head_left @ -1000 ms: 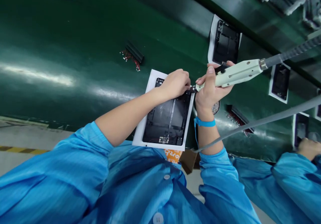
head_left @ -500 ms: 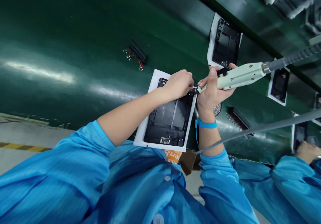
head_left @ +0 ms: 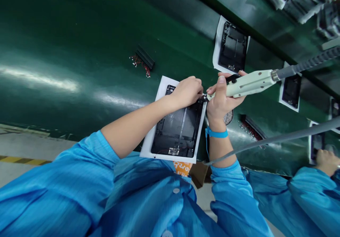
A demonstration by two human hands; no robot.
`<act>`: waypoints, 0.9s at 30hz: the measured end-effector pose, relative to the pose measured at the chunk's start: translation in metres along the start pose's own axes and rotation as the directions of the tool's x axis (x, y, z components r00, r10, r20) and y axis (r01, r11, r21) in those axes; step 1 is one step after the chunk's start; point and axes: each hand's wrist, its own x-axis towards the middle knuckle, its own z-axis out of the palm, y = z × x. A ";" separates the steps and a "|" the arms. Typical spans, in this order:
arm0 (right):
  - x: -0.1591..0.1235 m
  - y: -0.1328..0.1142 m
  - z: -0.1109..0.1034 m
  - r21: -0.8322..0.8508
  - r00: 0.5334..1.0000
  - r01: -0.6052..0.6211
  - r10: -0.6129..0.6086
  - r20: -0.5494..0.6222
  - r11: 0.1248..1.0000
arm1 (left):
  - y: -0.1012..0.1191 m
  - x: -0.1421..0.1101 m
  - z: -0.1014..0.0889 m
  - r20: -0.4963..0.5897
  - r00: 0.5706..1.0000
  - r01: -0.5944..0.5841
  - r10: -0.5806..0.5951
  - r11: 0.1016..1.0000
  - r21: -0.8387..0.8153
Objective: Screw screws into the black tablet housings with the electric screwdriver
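Note:
In front of me a black tablet housing (head_left: pixel 172 131) lies on a white foam sheet (head_left: pixel 147 148), a small circuit board near its lower edge. My right hand (head_left: pixel 221 100) is wrapped round a pale green electric screwdriver (head_left: pixel 252 83), held slanting. Its dark tip meets the housing's upper right corner. My left hand (head_left: pixel 188 92) rests over the housing's top edge with fingers pinched beside that tip; whatever they hold is hidden. Just right of my right wrist is a round dish of small metal parts (head_left: pixel 228 117), partly covered.
Black parts with red wires (head_left: pixel 145 58) lie up left, and a similar bundle (head_left: pixel 252 127) right. Other housings on white sheets (head_left: pixel 233 46) line the green bench (head_left: pixel 79 60). A grey cable (head_left: pixel 278 137) crosses at right. A co-worker's hand (head_left: pixel 327 161) is at far right.
The view has shifted slightly. Both hands and the screwdriver keep nearly the same place at the housing's upper right corner.

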 end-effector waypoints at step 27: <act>-0.001 -0.013 0.013 0.044 0.999 -0.007 0.009 -0.044 0.999 | -0.003 -0.003 -0.002 -0.001 1.000 -0.019 0.019 1.000 0.018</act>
